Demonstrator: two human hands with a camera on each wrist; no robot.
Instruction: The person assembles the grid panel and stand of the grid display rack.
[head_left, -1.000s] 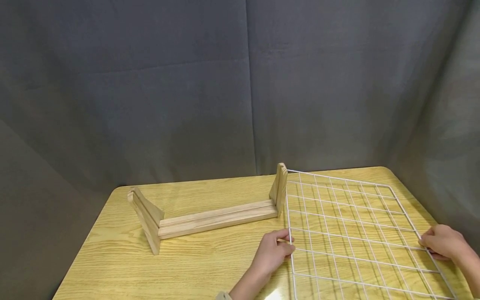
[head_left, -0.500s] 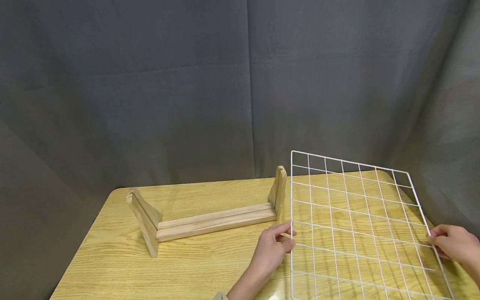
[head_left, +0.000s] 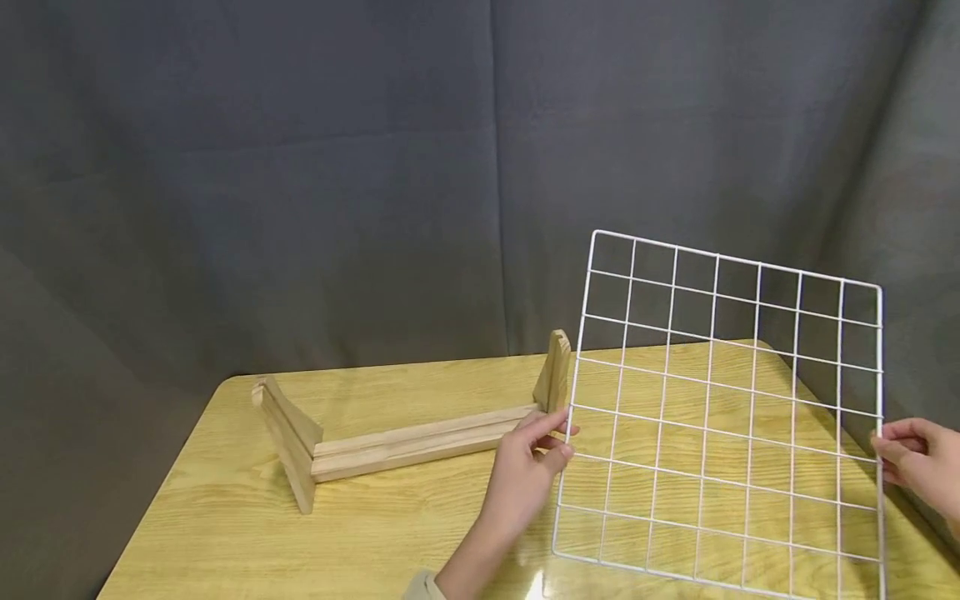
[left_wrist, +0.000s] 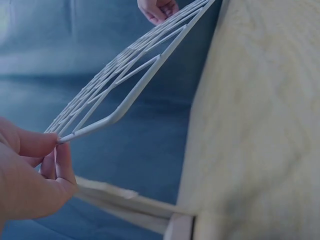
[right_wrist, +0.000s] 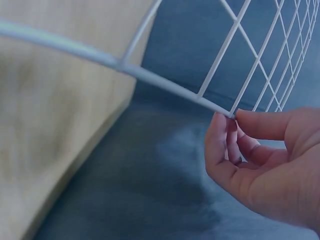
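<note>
White-coated wire grid panel [head_left: 723, 408] is hanging tilted above the wooden table [head_left: 225, 533], beside the wooden rack [head_left: 405, 442]. You're pinching its side edges with left hand [head_left: 525, 475] and right hand [head_left: 918, 462]; it's probably light, stiff, slick, so grip at wire crossings.

A wooden stand [head_left: 408, 433] sits on the desk [head_left: 225, 533], left of centre — a long, low rail running roughly left to right, with an upright end piece at each end. The left end piece [head_left: 288, 442] is a wedge-shaped board, leaning and nearer the front; the right one [head_left: 553, 379] stands further back and narrows toward its top. The rail looks built of two strips laid side by side. The desk has a light yellow wood-grain top with rounded corners. Behind and to both sides hangs a dark grey cloth backdrop [head_left: 300, 167] — a vertical seam runs down it near the middle.
</note>
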